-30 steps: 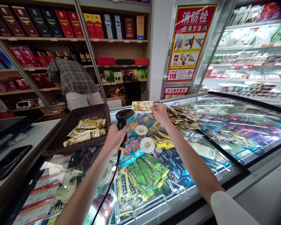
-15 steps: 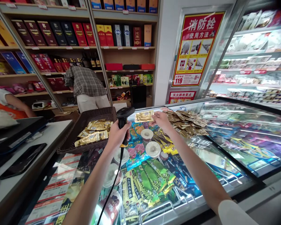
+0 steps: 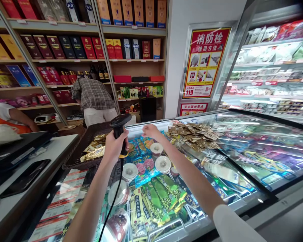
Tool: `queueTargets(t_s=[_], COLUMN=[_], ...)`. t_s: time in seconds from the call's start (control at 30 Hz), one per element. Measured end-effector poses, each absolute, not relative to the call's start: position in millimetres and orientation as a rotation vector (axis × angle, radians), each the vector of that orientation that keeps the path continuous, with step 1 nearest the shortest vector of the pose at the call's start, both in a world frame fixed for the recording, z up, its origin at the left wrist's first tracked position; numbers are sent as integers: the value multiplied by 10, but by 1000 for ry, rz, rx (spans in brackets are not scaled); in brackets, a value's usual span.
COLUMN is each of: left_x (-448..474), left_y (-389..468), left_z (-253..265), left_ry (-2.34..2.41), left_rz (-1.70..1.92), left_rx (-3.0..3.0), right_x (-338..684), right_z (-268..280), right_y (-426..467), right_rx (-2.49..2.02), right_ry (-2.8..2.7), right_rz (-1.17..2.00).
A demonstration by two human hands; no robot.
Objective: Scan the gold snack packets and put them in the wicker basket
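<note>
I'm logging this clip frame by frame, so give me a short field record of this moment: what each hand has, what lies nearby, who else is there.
left hand: gripping a black corded barcode scanner
right hand: palm down, no packet visible in it, above the freezer lid
pile of gold packets: on the lid, right of the right hand
wicker basket: holds gold packets, left of the scanner
other people: one in a plaid shirt bent at the shelves

Both arms reaching forward.
Left hand (image 3: 114,145) is gripping in a closed fist; right hand (image 3: 149,130) is stretching out, palm down, fingers loose.
</note>
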State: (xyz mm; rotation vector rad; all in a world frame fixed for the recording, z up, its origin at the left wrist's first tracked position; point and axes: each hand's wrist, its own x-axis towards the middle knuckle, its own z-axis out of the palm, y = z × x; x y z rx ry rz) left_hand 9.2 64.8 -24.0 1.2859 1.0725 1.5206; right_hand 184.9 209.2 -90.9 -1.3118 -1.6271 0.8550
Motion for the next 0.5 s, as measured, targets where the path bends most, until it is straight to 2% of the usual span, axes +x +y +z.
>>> queueTargets(t_s=[0.07,0.23,0.5], left_x=[104,213,516], left_y=[613,548,553], left_z=[-146,144,95], left_ry=[1092,1065,1024], left_rz=[1563,1583,1445], left_rx=[1266,1266,1290], right_x=[2372,3413,4207], right_z=[-984,-1100,-1281], right_y=[1948,1739,1530], right_rx=[-1398,-1898,-2432], right_ry=[-1481,-1374,-1043], right_rz=[827,322,292])
